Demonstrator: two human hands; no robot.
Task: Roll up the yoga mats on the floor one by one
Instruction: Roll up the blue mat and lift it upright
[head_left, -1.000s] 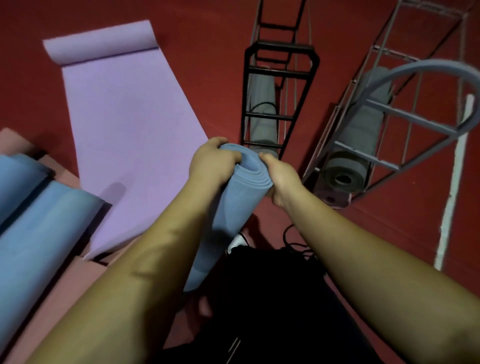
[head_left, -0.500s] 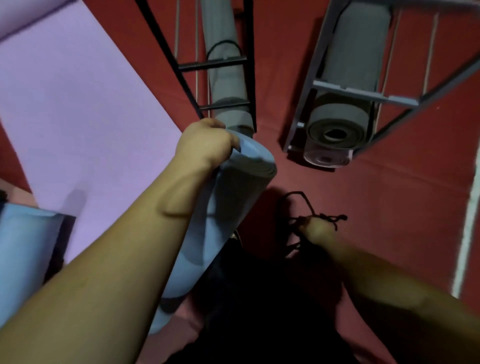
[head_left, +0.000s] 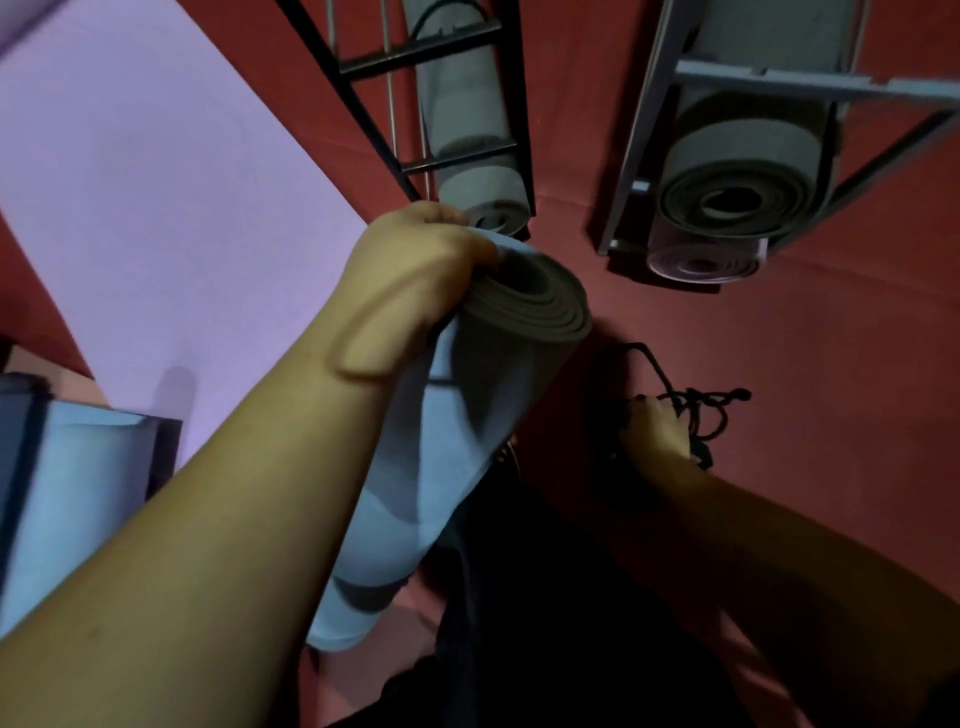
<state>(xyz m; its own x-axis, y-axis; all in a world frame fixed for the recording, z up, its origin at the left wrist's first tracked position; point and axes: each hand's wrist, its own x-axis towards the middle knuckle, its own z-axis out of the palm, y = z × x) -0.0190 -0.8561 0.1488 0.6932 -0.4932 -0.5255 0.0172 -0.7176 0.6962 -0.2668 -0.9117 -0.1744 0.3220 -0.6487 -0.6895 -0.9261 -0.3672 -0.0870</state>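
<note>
Gripping rolled light-blue foam yoga mat (head_left: 447, 441) at its upper end, left hand (head_left: 415, 270) curled round the spiral rim, roll held upright and tilted, lower end down near the red floor (head_left: 805, 338) by dark trousers (head_left: 571, 597). Reaching low to the right, right hand (head_left: 654, 431) on black tangled cord strap (head_left: 696, 410) lying on the floor; fingers seem pinched on it, but dim and partly hidden. Head view only.

Lying flat at left, unrolled lilac yoga mat (head_left: 156, 182), not yet rolled. At far left edge, another pale-blue mat (head_left: 67, 493), blurred, shape unclear. Standing ahead, black metal rack (head_left: 457, 130) with a grey rolled mat (head_left: 478, 192) inside; beside it grey metal rack (head_left: 727, 78) holding dark-grey rolled mat (head_left: 737, 197) above a lilac rolled mat (head_left: 701, 265).

Judged step: fetching strap to bind the blue roll. Best to keep left grip tight on the rim so layers don't spring loose, lift strap clear, untangle before looping. Risk: roll slackening one-handed.
</note>
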